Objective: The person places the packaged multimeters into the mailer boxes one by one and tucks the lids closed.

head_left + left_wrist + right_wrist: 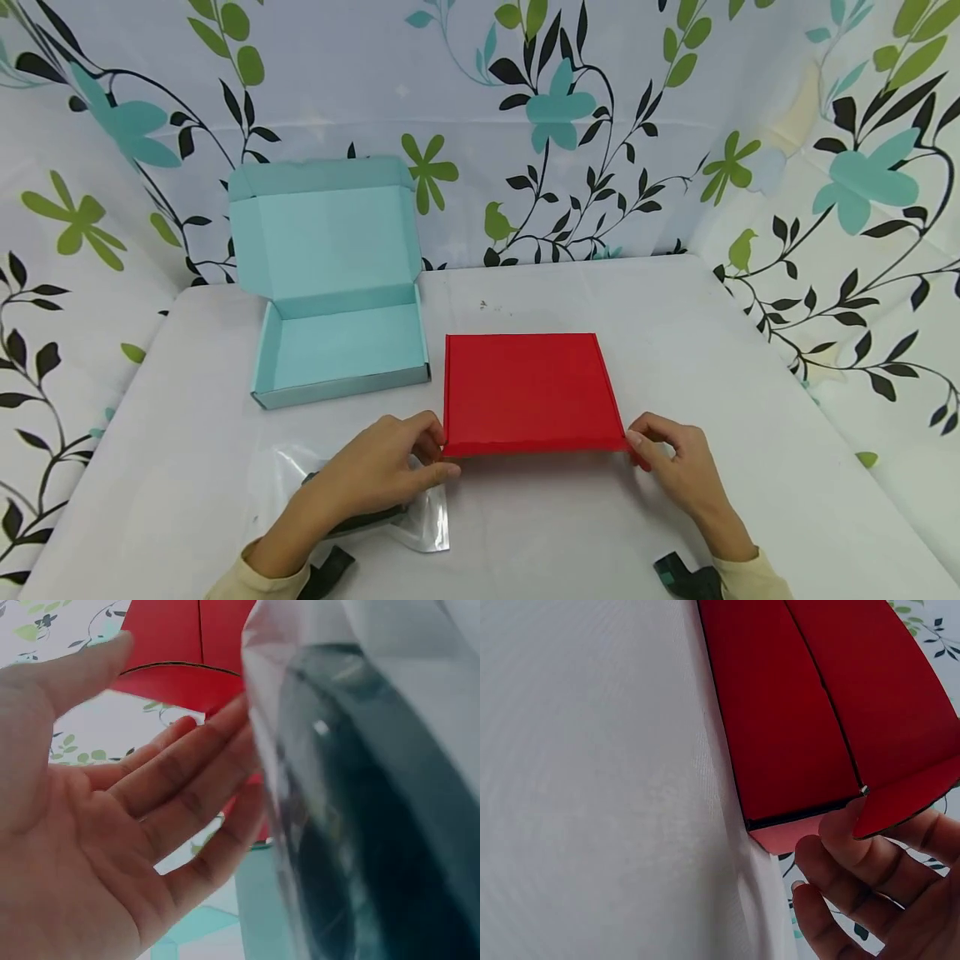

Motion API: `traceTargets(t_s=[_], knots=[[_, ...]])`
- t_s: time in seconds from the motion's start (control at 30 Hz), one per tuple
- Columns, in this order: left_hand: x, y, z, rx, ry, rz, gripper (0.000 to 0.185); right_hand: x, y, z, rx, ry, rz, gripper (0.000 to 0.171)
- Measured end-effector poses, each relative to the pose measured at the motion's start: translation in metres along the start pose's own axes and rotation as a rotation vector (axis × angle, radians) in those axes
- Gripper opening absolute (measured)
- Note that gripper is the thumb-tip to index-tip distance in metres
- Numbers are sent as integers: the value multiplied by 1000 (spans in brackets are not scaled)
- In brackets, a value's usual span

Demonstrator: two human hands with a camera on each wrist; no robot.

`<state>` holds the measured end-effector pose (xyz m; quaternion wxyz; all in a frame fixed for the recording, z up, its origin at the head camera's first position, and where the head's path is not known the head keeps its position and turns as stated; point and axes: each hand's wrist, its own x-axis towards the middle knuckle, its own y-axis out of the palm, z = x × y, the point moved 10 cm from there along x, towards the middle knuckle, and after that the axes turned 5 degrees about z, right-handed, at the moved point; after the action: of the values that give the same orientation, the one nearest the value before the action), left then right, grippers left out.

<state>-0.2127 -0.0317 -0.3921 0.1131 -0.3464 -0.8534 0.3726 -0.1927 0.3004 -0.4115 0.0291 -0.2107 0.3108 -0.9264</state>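
Both hands, left (382,475) and right (678,471), pinch the red box's (528,392) near corners.

The left hand (382,475) covers much of the clear plastic bag (427,525) beside the red box (528,392), so the dark thing inside it can't be made out. On the left wrist view that bag is only a blur. Both wrist straps run off the bottom edge.

flat square cardboard box (528,392): plain red
open cardboard box with raised lid (330,287): pale turquoise
table (712,350): white
cloth backdrop (600,125): white, teal flowers, green leaves, black stems
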Motion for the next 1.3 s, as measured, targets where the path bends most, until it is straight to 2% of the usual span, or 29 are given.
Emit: traceTargets(t_s=[0.13,0.3,0.5,0.87,1.07,1.3], knots=[[-2,2,3,32,-50,14,31,-4,1,-3,-39,-2,34,25],[2,5,1,9,-34,-1,34,-6,-3,-5,-113,44,50,25],[2,5,3,3,-42,-18,31,-10,2,-10,-176,122,113,20],[4,7,1,97,-30,-27,19,-16,6,-14,-154,173,127,23],[4,8,4,98,-66,-30,29,-14,6,-15,-165,179,137,25],[2,9,4,72,-55,-9,40,-9,13,-7,-87,126,190,19]])
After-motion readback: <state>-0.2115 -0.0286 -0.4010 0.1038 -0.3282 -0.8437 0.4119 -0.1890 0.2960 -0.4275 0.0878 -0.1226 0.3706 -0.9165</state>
